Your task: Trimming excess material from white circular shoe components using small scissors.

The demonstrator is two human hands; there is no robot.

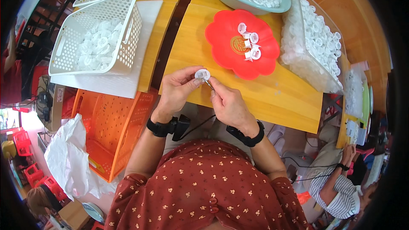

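Between thumb and fingers, my left hand (177, 89) pinches a small round white plastic part (202, 75) above the near edge of the yellow wooden table (255, 98). A thin, dark metal tool (208, 84) is gripped in my right hand (230, 104), its tip touching the part's lower side. What kind of tool it is cannot be made out, as the fingers cover most of it. Just beyond my hands lies a red flower-shaped plate (221, 30), with several white plastic parts (254, 38) in a loose row on it.
A teal basin (230, 1) and a clear bin (313, 74), both full of white parts, stand at the back and right. On the left, a white perforated basket (128, 34) holds more. Below it are an orange crate (123, 136) and a white plastic bag (68, 153). Another person (336, 191) sits at right.
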